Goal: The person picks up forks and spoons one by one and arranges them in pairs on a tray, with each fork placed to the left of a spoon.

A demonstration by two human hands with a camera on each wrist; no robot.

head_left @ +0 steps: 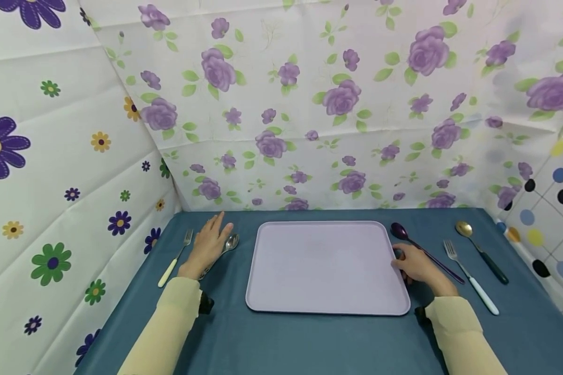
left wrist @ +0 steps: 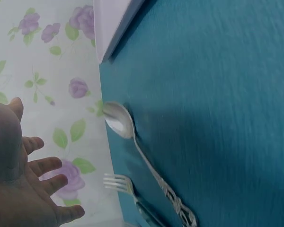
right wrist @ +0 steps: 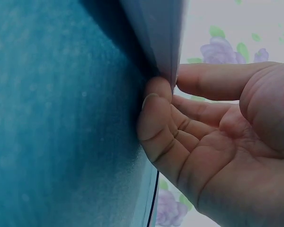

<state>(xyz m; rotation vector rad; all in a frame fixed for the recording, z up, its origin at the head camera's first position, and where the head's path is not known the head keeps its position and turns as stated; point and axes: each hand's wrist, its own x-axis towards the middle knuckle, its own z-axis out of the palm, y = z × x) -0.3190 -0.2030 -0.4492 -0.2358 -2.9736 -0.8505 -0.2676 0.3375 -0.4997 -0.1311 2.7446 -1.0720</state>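
1. R hand (head_left: 416,266) is pinching tray (head_left: 328,268), ctr. frame, by right edge, prob. b/c thin rim is giving purchase.
2. L hand (head_left: 208,248), left of ctr., is hovering near silver spoon (head_left: 232,242), fingers spread, gripping nothing.

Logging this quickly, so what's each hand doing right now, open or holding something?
Left hand: open, holding nothing.
Right hand: closed, pinching the lavender tray at its right edge.

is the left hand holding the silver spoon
No, the left wrist view shows the left hand spread open, with the silver spoon apart from it.
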